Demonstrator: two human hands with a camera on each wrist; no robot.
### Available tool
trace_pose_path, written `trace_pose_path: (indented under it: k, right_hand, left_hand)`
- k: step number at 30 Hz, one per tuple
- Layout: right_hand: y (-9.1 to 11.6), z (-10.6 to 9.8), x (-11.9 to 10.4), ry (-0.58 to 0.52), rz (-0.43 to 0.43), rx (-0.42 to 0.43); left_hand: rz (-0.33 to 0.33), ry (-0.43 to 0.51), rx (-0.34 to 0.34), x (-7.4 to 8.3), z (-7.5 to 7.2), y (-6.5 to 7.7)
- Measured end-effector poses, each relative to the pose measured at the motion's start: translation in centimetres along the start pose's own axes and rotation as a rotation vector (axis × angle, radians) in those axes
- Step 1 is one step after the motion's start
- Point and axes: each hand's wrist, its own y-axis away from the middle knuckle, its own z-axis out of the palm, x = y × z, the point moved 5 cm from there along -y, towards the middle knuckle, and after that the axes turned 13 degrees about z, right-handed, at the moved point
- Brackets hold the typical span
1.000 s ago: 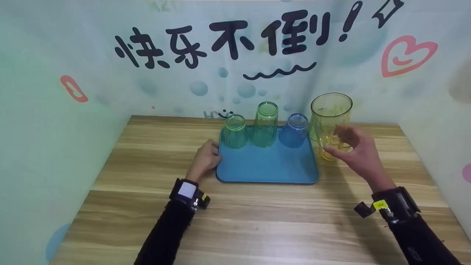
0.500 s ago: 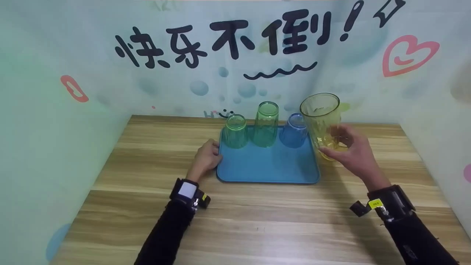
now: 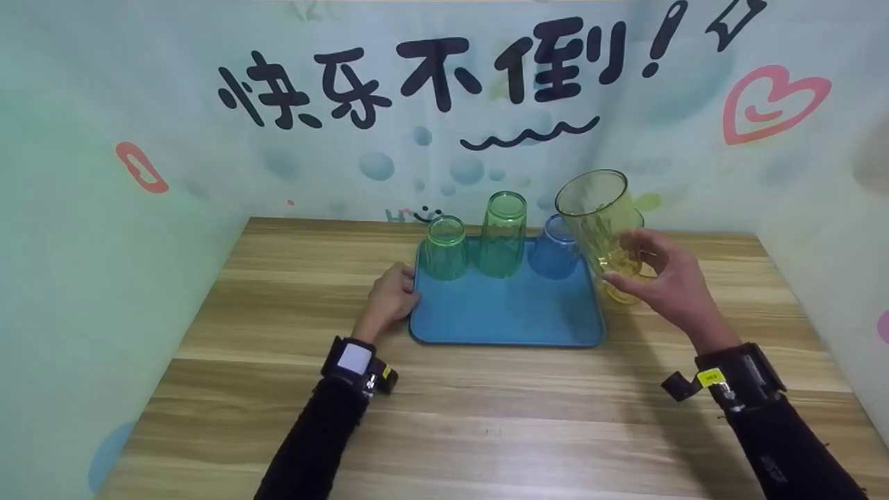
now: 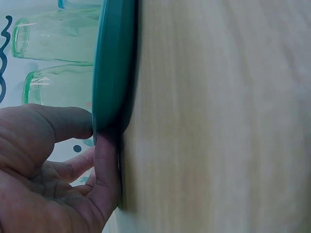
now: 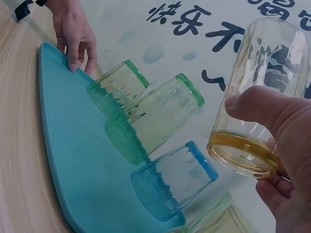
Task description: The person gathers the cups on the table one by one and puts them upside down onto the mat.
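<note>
My left hand (image 3: 389, 295) pinches the left rim of the blue tray (image 3: 507, 316), thumb on top and fingers below in the left wrist view. On the tray's back part stand a short green glass (image 3: 445, 248), a taller green glass (image 3: 503, 236) and a blue glass (image 3: 553, 257), all upside down. Beyond the tray's right edge, my right hand (image 3: 672, 288) holds a large clear yellow glass (image 3: 590, 201) near its base. Its mouth points up and tilts left. The right wrist view shows the thumb across this glass's side and its thick amber base (image 5: 243, 150) raised.
Another pale green-yellow glass (image 5: 221, 221) is partly visible beyond the tray's right edge in the right wrist view. A printed backdrop (image 3: 312, 173) rises behind the wooden table (image 3: 486, 417), with side walls left and right.
My right hand has moved slightly left with the yellow glass, whose mouth has tipped further left, over the blue glass in the head view. My left hand stays on the tray rim.
</note>
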Motion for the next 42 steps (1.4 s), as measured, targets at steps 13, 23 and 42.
trace_pose_path:
  k: [13,23,42]
  right_hand:
    - [-0.1,-0.1,0.4,0.002,0.000,-0.028]
    - [-0.2,0.0,0.4,-0.007,0.023,-0.039]
    - [-0.6,0.1,-0.6,-0.109,-0.066,-0.019]
  left_hand:
    - [0.090,-0.032,0.039,0.3,-0.1,0.2]
    - [0.054,-0.041,0.026,0.2,0.0,0.2]
    - [0.059,-0.010,0.034,0.2,-0.1,0.2]
